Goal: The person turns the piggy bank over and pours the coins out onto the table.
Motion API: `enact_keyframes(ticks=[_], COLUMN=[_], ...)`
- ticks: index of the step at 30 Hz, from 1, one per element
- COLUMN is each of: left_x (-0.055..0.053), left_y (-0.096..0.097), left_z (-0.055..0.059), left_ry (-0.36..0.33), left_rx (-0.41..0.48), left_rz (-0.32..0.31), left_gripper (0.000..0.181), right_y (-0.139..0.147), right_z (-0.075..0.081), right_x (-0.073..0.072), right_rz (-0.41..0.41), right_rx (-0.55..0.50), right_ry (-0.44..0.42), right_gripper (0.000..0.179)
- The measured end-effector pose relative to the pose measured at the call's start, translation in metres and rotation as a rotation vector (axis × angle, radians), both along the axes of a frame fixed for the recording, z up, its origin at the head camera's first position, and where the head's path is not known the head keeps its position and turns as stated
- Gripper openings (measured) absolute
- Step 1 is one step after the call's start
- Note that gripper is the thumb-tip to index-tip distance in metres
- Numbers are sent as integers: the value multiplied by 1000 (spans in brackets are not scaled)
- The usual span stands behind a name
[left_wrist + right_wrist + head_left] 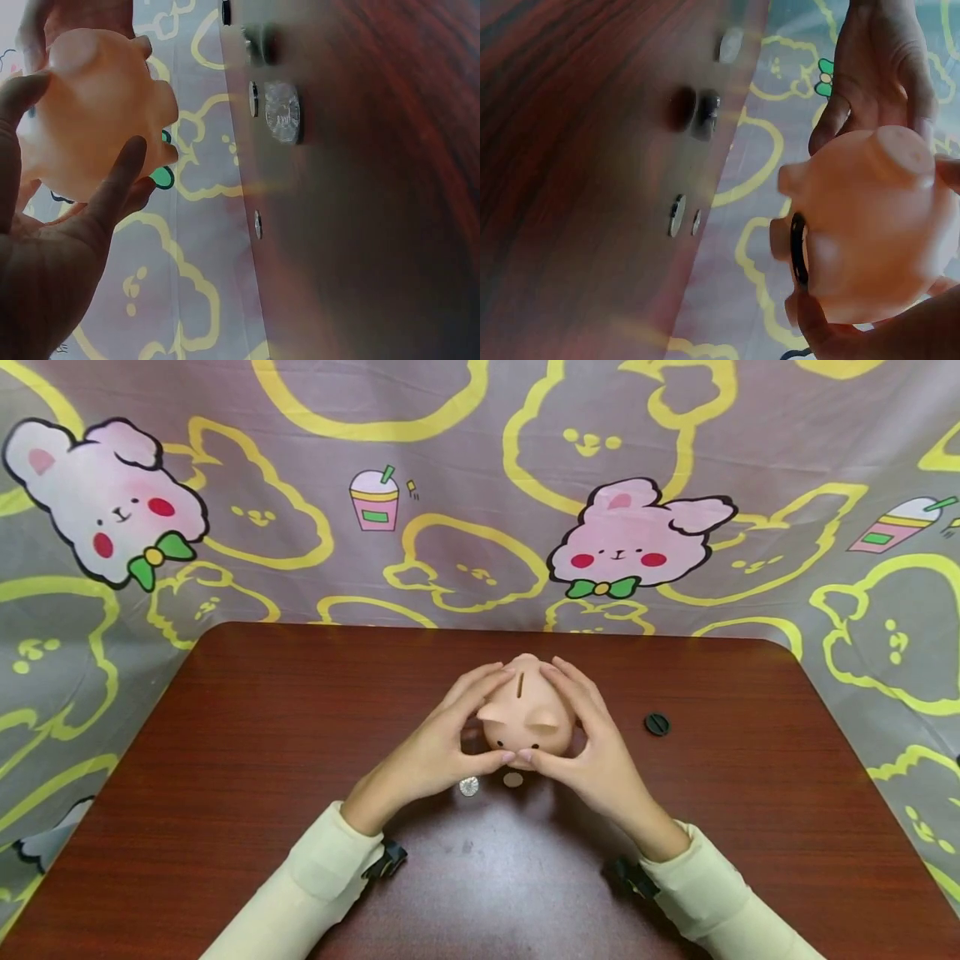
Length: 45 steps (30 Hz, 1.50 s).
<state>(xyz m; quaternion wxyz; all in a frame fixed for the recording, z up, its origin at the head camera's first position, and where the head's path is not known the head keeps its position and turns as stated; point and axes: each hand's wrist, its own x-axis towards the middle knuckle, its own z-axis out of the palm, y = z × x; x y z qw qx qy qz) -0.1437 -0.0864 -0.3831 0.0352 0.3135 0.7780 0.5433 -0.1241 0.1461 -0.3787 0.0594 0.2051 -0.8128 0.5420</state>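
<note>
Both hands hold a peach-coloured piggy bank point(525, 710) between them, raised off the table as the wrist views show. My left hand point(438, 747) grips its left side and my right hand point(603, 747) its right. Their thumbs meet at the snout, and the fingers curve along the sides. A narrow coin slot point(521, 685) is on its back, facing up. In the right wrist view a black ring point(800, 251) shows on the underside. Below the snout lie a silver coin point(468, 786) and a duller coin point(513, 780).
A round black plug point(657, 724) lies on the brown wooden table point(300, 710), right of the right hand. More coins, such as this thin one point(259, 225), show in the wrist views. A patterned curtain point(465, 468) hangs behind the table and along its sides.
</note>
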Motion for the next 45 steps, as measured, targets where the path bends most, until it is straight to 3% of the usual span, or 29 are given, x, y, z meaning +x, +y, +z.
enact_keyframes(ticks=[5, 9, 13, 18, 22, 31, 39, 45], left_x=[0, 0, 0, 1, 1, 1, 0, -3], left_y=[-1, -1, 0, 0, -1, 2, 8, 9], left_z=[-3, -5, -6, -6, -5, -3, 4, 10], left_ry=[81, 83, 73, 78, 69, -53, -59, 15], left_rx=[-85, -110, -104, -111, -109, 23, 85, 88], left_rz=[66, 91, 95, 98, 100, 74, 109, 148], left_gripper=[97, 101, 103, 102, 101, 88, 82, 79], right_y=[-4, -6, -7, -7, -5, -2, -3, -2], right_z=[-1, 0, 0, 0, 1, 5, 5, 4], right_x=[2, 4, 5, 4, 1, -2, -3, -6], right_rz=[5, -2, -4, -3, 2, -9, -52, -14], right_rx=[109, 186, 207, 192, 118, -191, -313, -374], right_ry=[156, 241, 270, 250, 171, -187, -311, -381], right_gripper=[86, 83, 84, 83, 84, 80, 70, 69])
